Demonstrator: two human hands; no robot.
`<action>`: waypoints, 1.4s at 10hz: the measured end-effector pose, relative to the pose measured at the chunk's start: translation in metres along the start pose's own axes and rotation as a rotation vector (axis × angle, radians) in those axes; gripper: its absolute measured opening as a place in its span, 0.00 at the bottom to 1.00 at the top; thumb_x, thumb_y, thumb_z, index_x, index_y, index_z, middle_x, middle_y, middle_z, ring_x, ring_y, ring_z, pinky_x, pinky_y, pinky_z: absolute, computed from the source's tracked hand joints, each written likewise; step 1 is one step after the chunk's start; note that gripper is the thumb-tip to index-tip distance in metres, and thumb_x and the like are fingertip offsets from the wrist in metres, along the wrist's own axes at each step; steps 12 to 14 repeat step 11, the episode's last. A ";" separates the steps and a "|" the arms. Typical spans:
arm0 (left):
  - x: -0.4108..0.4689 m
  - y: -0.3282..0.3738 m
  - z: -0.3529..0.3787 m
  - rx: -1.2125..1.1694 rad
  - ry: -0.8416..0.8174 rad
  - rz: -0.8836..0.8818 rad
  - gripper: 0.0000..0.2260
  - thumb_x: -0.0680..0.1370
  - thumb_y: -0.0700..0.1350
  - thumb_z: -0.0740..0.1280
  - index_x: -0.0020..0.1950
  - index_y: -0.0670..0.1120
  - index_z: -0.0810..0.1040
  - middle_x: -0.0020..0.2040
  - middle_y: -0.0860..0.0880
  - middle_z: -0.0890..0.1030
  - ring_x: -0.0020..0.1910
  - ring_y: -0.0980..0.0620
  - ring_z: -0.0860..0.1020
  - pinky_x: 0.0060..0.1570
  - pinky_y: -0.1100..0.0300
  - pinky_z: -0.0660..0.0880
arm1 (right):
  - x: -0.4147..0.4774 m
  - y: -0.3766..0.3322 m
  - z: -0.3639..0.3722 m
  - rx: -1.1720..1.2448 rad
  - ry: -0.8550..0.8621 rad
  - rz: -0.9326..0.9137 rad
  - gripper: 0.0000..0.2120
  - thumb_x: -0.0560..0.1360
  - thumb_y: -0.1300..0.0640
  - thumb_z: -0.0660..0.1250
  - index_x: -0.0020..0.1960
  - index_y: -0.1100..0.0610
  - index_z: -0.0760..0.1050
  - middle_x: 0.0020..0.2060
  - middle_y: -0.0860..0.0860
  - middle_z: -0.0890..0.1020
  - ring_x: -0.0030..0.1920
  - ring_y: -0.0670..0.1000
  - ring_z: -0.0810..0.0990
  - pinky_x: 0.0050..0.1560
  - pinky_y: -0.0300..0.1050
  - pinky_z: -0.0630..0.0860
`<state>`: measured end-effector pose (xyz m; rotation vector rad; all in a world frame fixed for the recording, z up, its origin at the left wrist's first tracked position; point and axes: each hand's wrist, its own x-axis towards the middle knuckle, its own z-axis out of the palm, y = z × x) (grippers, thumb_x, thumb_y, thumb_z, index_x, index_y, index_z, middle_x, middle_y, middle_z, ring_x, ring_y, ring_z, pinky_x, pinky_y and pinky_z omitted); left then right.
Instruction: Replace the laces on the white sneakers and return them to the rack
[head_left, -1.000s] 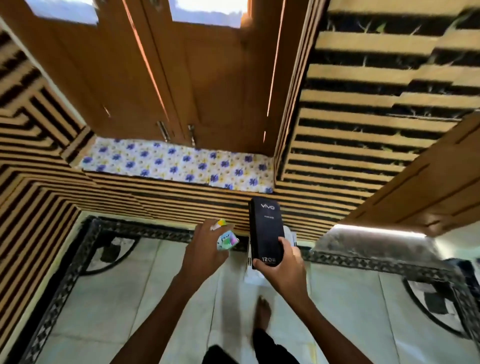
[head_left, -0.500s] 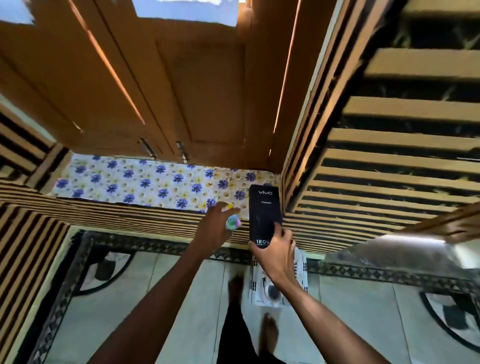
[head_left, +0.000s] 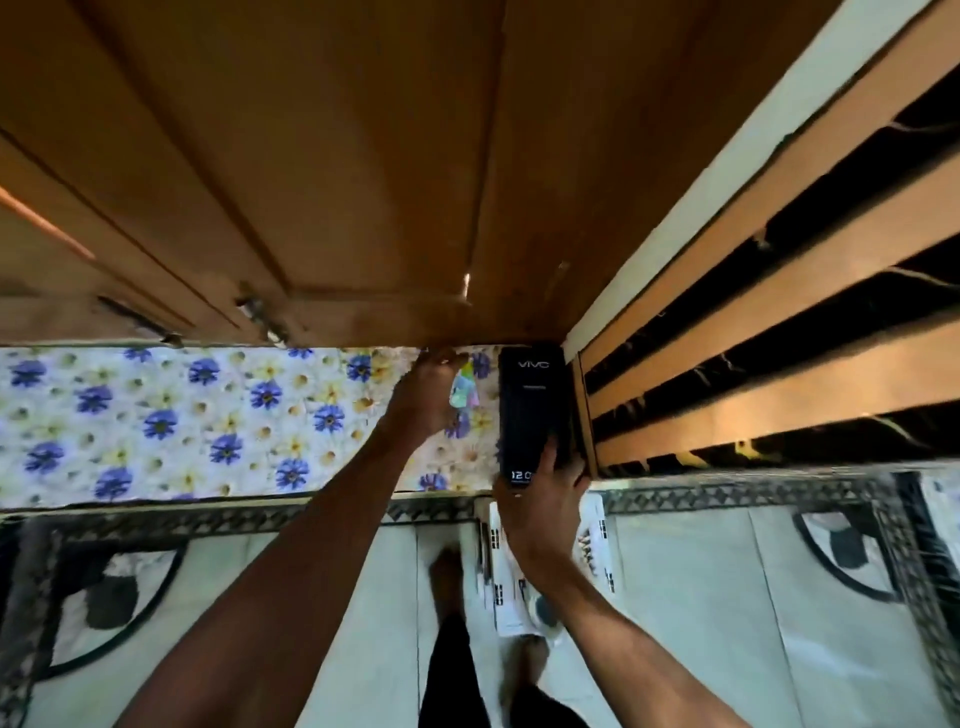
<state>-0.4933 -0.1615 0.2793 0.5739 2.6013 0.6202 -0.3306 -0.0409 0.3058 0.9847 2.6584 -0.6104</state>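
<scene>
Right hand (head_left: 540, 519) grips the lower end of a black box (head_left: 530, 410) lettered "vivo" — bottom print half covered. Left of the box, left hand (head_left: 423, 395) pinches a blurred colourful packet (head_left: 464, 389); below the box, a white thing (head_left: 597, 545), wrist-hidden — sneaker or not, unclear.

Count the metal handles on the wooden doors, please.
2. One handle is low on the wooden doors; the other handle is right of it. Both are above the floral shelf. They are blurred; more may be outside the view.
</scene>
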 end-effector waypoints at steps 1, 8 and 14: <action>0.013 -0.004 0.005 0.010 0.017 0.053 0.33 0.70 0.39 0.75 0.74 0.43 0.68 0.73 0.42 0.65 0.72 0.42 0.65 0.65 0.50 0.71 | 0.005 -0.003 -0.001 -0.163 0.003 -0.050 0.43 0.74 0.41 0.67 0.79 0.56 0.51 0.72 0.62 0.60 0.67 0.65 0.66 0.51 0.57 0.80; 0.013 0.010 0.026 0.137 0.184 0.219 0.26 0.64 0.23 0.72 0.60 0.37 0.80 0.63 0.40 0.79 0.65 0.37 0.75 0.57 0.45 0.78 | 0.024 0.003 -0.001 -0.392 0.012 -0.212 0.42 0.67 0.37 0.74 0.73 0.58 0.68 0.65 0.62 0.74 0.60 0.65 0.76 0.44 0.56 0.82; 0.002 0.025 0.009 0.184 0.146 0.126 0.25 0.70 0.38 0.74 0.66 0.44 0.76 0.66 0.43 0.75 0.66 0.41 0.72 0.59 0.49 0.74 | 0.019 0.001 -0.023 -0.213 -0.040 -0.231 0.34 0.76 0.41 0.66 0.74 0.59 0.65 0.68 0.60 0.69 0.64 0.63 0.71 0.52 0.57 0.78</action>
